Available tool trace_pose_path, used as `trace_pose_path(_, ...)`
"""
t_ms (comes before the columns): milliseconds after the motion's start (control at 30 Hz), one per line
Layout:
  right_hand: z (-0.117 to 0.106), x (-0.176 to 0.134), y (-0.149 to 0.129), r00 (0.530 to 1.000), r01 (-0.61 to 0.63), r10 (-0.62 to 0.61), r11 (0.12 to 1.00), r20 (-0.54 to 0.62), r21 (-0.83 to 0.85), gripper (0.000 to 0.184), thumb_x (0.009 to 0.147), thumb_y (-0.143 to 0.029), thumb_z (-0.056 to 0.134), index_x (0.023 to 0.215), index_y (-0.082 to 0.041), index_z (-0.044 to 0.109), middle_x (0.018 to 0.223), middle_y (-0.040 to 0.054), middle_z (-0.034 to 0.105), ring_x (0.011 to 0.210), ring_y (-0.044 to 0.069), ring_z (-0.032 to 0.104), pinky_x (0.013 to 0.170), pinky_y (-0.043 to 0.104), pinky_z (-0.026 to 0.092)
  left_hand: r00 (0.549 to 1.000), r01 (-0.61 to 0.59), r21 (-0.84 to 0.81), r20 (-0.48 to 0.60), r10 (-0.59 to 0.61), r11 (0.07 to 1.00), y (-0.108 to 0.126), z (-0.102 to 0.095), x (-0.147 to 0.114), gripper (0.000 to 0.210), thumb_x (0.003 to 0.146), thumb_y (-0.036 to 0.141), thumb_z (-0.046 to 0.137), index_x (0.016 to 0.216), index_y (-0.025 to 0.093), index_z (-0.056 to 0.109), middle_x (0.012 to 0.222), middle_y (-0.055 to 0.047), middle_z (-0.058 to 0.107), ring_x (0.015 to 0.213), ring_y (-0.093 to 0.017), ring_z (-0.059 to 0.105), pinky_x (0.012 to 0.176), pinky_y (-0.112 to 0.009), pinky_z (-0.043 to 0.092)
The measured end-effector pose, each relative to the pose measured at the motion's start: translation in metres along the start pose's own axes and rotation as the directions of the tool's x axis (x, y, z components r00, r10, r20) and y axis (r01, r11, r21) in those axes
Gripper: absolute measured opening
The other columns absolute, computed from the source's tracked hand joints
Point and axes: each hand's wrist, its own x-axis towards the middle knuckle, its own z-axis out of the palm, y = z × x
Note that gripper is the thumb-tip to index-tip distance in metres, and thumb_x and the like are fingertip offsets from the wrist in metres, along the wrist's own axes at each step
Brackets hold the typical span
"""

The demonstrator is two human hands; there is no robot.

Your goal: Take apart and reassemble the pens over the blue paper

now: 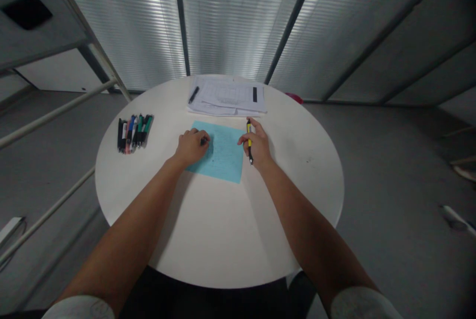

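A sheet of light-blue paper (225, 153) with faint writing lies on the round white table (223, 230). My left hand (191, 146) rests over its left edge, fingers closed around a small black object (204, 140), mostly hidden by the fingers. Just past the paper's right edge, my right hand (258, 141) grips a yellow and black pen (249, 141). The pen's silver tip points back toward me.
Several pens (134, 133) lie side by side at the table's left. White printed papers (226, 95) are stacked at the far edge, with a black pen (194, 95) on them. A pale metal rail (59, 108) stands left of the table; a blind-covered glass wall (230, 22) rises behind.
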Motion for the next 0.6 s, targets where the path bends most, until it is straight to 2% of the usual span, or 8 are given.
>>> trace_pose_path(267,-0.002,0.003,0.002,0.996,0.006,0.000,0.998,-0.093,0.068,0.074,0.067,-0.027,0.055,0.137,-0.026,0.032,0.071,-0.0071,0.065,0.034,0.006,0.035,0.035,0.021,0.021,1.000,0.004,0.012,0.001,-0.004,1.000,0.003,-0.003,-0.002,0.024,0.083,0.029,0.053,0.101,0.026,0.069,0.101,-0.007,0.064,0.098,-0.026,0.057,0.090,-0.042,0.042)
trace_pose_path(367,-0.006,0.006,0.004,0.994,0.044,-0.043,0.999,-0.099,0.007,0.067,0.068,-0.027,0.054,0.134,-0.027,0.041,0.081,-0.0048,0.065,0.037,0.005,0.034,0.037,0.021,0.023,1.000,-0.002,0.009,0.005,0.002,1.000,0.003,-0.003,-0.003,0.025,0.084,0.029,0.052,0.101,0.026,0.069,0.102,-0.008,0.064,0.098,-0.027,0.057,0.090,-0.043,0.043)
trace_pose_path(433,-0.009,0.008,0.005,0.991,0.077,-0.089,0.991,-0.104,-0.113,0.061,0.069,-0.025,0.052,0.131,-0.026,0.049,0.089,-0.0020,0.065,0.043,0.006,0.037,0.041,0.021,0.029,1.000,0.002,0.006,0.010,-0.002,1.000,0.003,-0.004,-0.003,0.025,0.084,0.029,0.052,0.102,0.025,0.069,0.103,-0.008,0.064,0.099,-0.026,0.057,0.090,-0.043,0.043)
trace_pose_path(500,-0.012,0.008,0.006,0.979,0.113,-0.159,0.945,-0.130,-0.306,0.059,0.071,-0.023,0.051,0.130,-0.026,0.054,0.097,0.0013,0.066,0.053,0.008,0.046,0.049,0.022,0.037,1.000,0.011,0.004,0.015,-0.011,1.000,0.004,-0.004,-0.002,0.025,0.084,0.029,0.052,0.103,0.025,0.069,0.104,-0.008,0.065,0.100,-0.026,0.057,0.091,-0.042,0.042)
trace_pose_path(600,-0.016,0.004,0.001,0.947,0.114,-0.277,0.761,-0.161,-0.639,0.061,0.075,-0.018,0.047,0.135,-0.025,0.052,0.112,0.0070,0.065,0.082,0.016,0.058,0.069,0.029,0.046,1.000,0.014,0.006,0.021,-0.014,1.000,0.004,-0.004,-0.002,0.026,0.084,0.030,0.052,0.103,0.025,0.069,0.105,-0.008,0.064,0.100,-0.026,0.057,0.092,-0.042,0.042)
